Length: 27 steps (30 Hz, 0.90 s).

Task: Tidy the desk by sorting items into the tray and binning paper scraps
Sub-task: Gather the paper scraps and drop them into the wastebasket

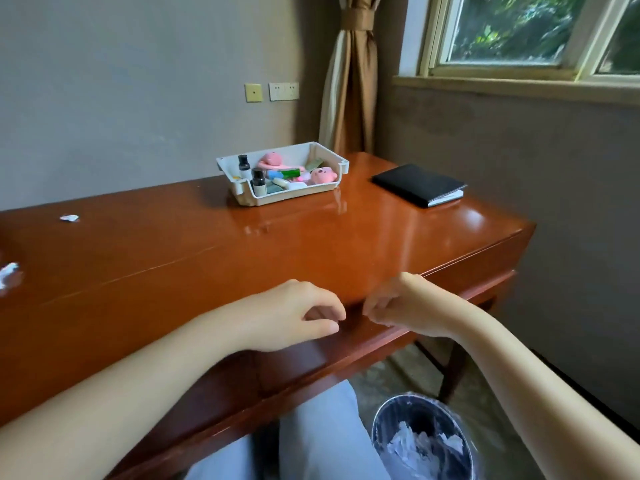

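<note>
Head view of a wooden desk [242,254] seen from its front edge. The left hand [294,313] and right hand [405,306] hover side by side at that edge, close together but apart. The fingers of both are loosely curled, and nothing shows in either grasp. The white tray [294,196] stands near the far edge. It holds two small dark-capped bottles [258,181], pink toys [323,175] and a green tube [289,173]. A black notebook [419,184] lies to the right of the tray, near the far right corner and apart from it. Two paper scraps remain at the left, one [69,218] further back and one [8,271] at the frame's border. A broad bare stretch of desktop separates the hands from the tray. The bin [381,420] stands on the floor below the front edge, beneath the right forearm, with crumpled paper [422,441] inside.
</note>
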Tool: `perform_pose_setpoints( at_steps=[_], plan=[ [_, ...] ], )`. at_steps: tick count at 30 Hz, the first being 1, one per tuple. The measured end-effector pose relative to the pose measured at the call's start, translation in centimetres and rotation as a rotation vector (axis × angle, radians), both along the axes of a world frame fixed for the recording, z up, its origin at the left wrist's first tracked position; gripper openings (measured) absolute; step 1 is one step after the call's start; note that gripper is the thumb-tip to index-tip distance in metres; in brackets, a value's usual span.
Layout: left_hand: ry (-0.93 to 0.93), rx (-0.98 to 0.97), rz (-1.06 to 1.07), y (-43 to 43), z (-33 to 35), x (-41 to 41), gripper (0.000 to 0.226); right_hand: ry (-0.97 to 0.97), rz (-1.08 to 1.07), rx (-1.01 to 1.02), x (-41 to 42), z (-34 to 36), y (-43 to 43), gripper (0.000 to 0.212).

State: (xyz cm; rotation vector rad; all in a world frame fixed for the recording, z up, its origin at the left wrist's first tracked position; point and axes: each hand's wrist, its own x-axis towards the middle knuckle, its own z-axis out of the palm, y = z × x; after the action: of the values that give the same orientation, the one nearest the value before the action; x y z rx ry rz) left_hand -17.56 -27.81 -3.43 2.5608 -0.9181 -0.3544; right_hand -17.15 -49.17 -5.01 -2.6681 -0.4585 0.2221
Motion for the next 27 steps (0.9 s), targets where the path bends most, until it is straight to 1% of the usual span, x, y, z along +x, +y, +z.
perform_pose_setpoints(
  at_steps=[4,9,12,15,17,23,27],
  plan=[
    [-0.061,0.019,0.115,5.2,2.0,-0.8,0.023,-0.065,0.107,0.055,0.8,2.8,4.9,0.015],
    [-0.120,0.042,0.292,11.6,2.6,-1.7,0.028,-0.095,0.221,0.077,2.7,3.9,11.9,0.016],
    [-0.132,0.054,0.394,15.6,2.0,-2.4,0.032,-0.087,0.309,0.082,3.5,4.0,16.6,0.019],
    [-0.100,0.069,0.483,19.6,1.2,-3.6,0.034,-0.054,0.391,0.062,4.4,3.8,21.4,0.023],
    [-0.124,0.079,0.559,22.2,0.5,-4.6,0.037,-0.032,0.427,0.057,5.0,3.3,24.3,0.025],
    [-0.254,0.065,0.874,30.1,-1.8,-6.8,0.048,0.029,0.526,0.047,5.5,1.7,31.6,0.035],
    [-0.300,0.065,1.106,34.9,-3.2,-7.3,0.056,-0.007,0.508,0.158,5.8,0.1,35.7,0.034]
  ],
)
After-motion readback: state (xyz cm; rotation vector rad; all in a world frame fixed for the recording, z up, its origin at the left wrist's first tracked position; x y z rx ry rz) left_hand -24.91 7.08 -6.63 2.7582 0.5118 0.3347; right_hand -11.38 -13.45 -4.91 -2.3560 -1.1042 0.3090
